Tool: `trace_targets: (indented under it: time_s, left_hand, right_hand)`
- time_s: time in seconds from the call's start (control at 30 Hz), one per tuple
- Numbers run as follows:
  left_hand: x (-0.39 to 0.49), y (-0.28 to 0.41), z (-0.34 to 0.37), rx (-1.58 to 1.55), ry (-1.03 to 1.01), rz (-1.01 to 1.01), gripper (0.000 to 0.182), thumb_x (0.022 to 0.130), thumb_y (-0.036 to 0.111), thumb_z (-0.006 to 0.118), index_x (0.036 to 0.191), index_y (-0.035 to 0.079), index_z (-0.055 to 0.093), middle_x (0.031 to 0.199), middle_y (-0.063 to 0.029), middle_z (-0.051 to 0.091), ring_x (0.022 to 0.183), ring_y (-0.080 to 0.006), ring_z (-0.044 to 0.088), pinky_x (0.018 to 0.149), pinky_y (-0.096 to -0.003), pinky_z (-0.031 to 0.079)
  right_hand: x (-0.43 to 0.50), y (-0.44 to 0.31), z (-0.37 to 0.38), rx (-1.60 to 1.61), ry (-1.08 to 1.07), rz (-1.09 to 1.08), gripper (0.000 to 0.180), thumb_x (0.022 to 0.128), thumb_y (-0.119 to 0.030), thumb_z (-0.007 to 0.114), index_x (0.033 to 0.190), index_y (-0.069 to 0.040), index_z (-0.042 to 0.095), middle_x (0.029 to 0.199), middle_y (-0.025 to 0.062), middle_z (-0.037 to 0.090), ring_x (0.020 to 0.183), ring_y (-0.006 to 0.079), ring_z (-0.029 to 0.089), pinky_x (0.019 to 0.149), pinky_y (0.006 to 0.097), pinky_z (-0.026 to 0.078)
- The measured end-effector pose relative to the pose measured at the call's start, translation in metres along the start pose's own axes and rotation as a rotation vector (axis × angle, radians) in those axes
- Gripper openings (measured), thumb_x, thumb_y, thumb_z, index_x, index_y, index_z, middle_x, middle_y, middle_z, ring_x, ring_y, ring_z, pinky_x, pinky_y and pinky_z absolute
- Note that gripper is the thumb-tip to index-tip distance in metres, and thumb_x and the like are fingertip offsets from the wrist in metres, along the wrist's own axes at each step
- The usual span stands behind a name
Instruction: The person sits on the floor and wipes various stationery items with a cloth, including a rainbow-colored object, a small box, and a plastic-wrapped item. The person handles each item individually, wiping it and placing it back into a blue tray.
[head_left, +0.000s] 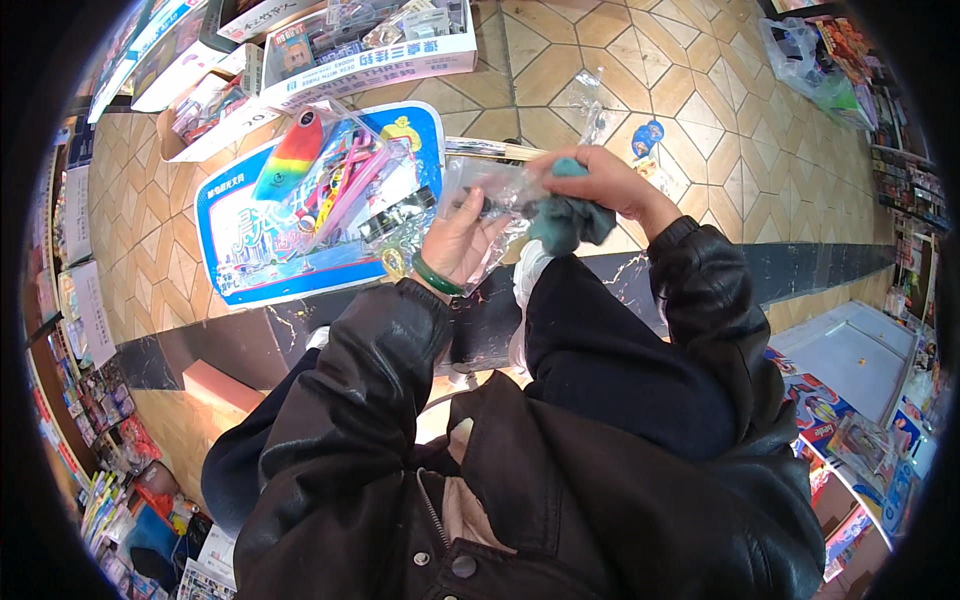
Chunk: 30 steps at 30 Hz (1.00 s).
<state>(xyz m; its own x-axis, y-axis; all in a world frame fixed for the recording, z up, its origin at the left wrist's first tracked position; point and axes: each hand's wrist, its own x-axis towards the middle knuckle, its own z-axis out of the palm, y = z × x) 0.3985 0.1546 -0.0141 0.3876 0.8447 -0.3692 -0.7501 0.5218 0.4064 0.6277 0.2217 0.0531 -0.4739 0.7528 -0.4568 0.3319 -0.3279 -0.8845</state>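
Note:
My left hand, with a green bangle at the wrist, grips a clear plastic bag between thumb and fingers. Over the bag's right side, my right hand holds a bunched dark green cloth-like item; its exact kind is unclear. Left of my hands lies a blue-rimmed printed board on the floor. On it rest a rainbow-coloured item in clear packaging, a bag of pink and yellow strips and a black item in clear wrap.
A white printed carton of packaged goods stands beyond the board, with a smaller open box at its left. Small blue round items lie on the tiles to the right. Filled shelves line both sides; a plastic bag sits at upper right.

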Motion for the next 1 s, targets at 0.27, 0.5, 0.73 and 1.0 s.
trace_targets:
  time_s: [0.27, 0.5, 0.73, 1.0]
  left_hand:
    - [0.006, -0.001, -0.016, -0.234, 0.183, -0.127, 0.042, 0.097, 0.039, 0.048, 0.121, 0.004, 0.051, 0.113, -0.0145, 0.061, 0.106, -0.0286, 0.06, 0.094, -0.0435, 0.049]
    - [-0.001, -0.002, -0.004, -0.143, 0.245, -0.084, 0.03, 0.099, 0.023, 0.043, 0.116, -0.001, 0.051, 0.11, -0.0155, 0.06, 0.096, -0.0244, 0.063, 0.083, -0.0382, 0.054]
    - [0.005, 0.015, -0.037, -0.246, 0.218, -0.052, 0.038, 0.101, 0.031, 0.041, 0.121, 0.0, 0.047, 0.113, -0.0202, 0.06, 0.102, -0.0309, 0.061, 0.092, -0.0445, 0.048]
    - [-0.003, 0.068, -0.05, -0.147, 0.25, 0.242, 0.044, 0.101, 0.034, 0.04, 0.123, -0.004, 0.043, 0.117, -0.0234, 0.058, 0.114, -0.0373, 0.056, 0.097, -0.0544, 0.046]
  right_hand:
    - [0.005, -0.023, 0.052, -0.56, 0.485, -0.643, 0.038, 0.079, -0.008, 0.067, 0.116, -0.003, 0.06, 0.114, 0.0148, 0.061, 0.11, 0.0291, 0.056, 0.096, 0.0366, 0.042]
    - [0.015, 0.001, 0.097, -0.899, 0.174, -0.625, 0.051, 0.076, -0.01, 0.056, 0.126, -0.005, 0.051, 0.118, 0.0135, 0.056, 0.106, 0.0322, 0.053, 0.086, 0.0407, 0.045]
    - [0.014, 0.004, 0.082, -0.84, 0.097, -0.641, 0.055, 0.067, 0.004, 0.058, 0.121, -0.005, 0.055, 0.117, 0.0145, 0.055, 0.107, 0.0346, 0.052, 0.092, 0.0405, 0.043]
    - [0.003, 0.019, 0.025, -0.902, 0.098, -0.305, 0.049, 0.065, 0.008, 0.059, 0.112, -0.005, 0.058, 0.106, 0.0159, 0.06, 0.104, 0.0365, 0.054, 0.09, 0.0405, 0.043]
